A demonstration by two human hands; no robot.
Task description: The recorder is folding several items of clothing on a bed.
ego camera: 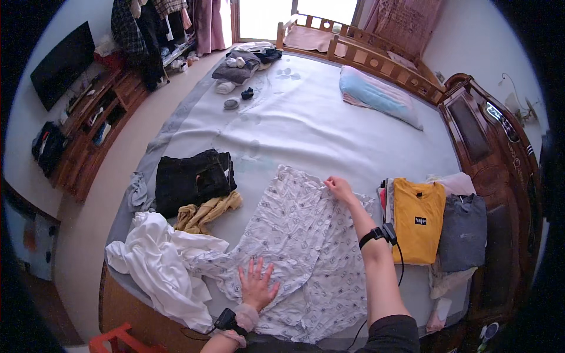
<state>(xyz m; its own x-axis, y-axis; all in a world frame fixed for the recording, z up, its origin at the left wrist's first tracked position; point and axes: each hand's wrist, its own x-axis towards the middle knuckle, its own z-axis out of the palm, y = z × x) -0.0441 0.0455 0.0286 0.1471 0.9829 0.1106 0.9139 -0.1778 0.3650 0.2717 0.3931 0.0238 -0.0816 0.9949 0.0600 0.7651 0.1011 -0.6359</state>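
Observation:
A crumpled white garment with a small dark print lies spread over the bed's near edge. My left hand presses flat on its lower left part, fingers apart, holding nothing. At the garment's upper right, my right hand has its fingers closed on the edge of the cloth. Loose white fabric lies heaped to the left, touching the printed cloth. A folded yellow T-shirt lies to the right of my right forearm.
Beside the T-shirt lies a folded dark grey shirt. Folded black trousers and a tan garment lie left. Farther off are a pastel folded blanket and a clothes pile. A carved wooden headboard stands right, a red stool at lower left.

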